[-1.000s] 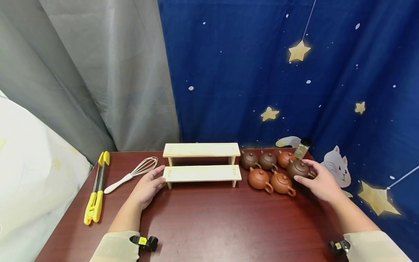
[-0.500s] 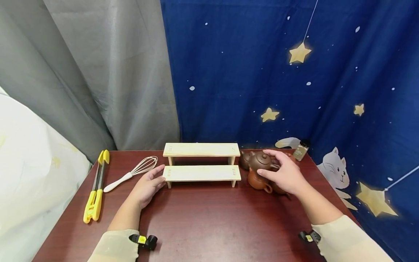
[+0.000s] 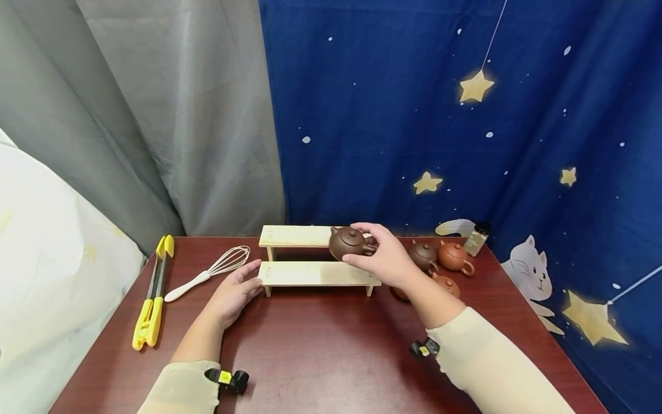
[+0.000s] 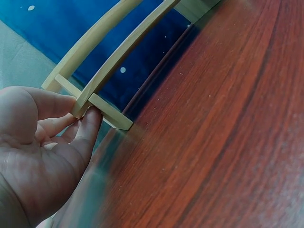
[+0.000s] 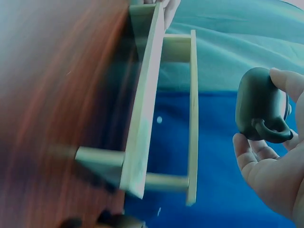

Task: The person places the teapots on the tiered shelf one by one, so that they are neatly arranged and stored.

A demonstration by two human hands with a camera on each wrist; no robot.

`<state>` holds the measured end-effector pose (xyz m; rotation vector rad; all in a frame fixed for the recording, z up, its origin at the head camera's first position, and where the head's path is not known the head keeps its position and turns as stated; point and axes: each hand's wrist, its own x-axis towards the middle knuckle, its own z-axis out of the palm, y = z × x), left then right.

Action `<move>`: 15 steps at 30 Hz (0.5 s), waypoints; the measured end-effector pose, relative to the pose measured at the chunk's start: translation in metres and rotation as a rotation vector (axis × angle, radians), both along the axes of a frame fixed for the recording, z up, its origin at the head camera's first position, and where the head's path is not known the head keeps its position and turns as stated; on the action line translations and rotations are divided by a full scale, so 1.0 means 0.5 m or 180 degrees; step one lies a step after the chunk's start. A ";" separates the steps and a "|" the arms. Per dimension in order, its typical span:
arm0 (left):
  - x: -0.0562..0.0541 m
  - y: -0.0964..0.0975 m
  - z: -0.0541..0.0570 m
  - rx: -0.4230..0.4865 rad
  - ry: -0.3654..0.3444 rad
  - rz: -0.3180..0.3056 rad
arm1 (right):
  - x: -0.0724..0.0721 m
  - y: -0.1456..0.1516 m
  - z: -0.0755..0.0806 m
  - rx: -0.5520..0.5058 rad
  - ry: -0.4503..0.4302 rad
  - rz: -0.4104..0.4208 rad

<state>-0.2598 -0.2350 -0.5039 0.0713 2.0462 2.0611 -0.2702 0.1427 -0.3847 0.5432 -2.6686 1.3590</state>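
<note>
While four teapots [image 3: 454,256] sit, right hand [image 3: 385,261] grips one teapot [image 3: 348,243].

Light is bright and even, shadows soft; the head view bends at edges, the desk [image 5: 57,95] is blurred in the right wrist view.

I've got the dark brown teapot [image 3: 349,243] upright in my right hand [image 3: 385,261], hovering over the wooden two-step shelf [image 3: 316,273], spout left, near the top step's right end.
</note>
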 end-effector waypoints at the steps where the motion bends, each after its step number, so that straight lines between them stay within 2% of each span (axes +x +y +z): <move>1: 0.000 0.000 0.000 -0.0004 0.0001 -0.0001 | -0.007 -0.013 0.001 -0.0011 -0.0003 0.0016; 15: 0.001 0.001 0.002 0.0009 -0.0003 0.0011 | -0.102 -0.174 -0.007 0.0031 -0.0069 0.0174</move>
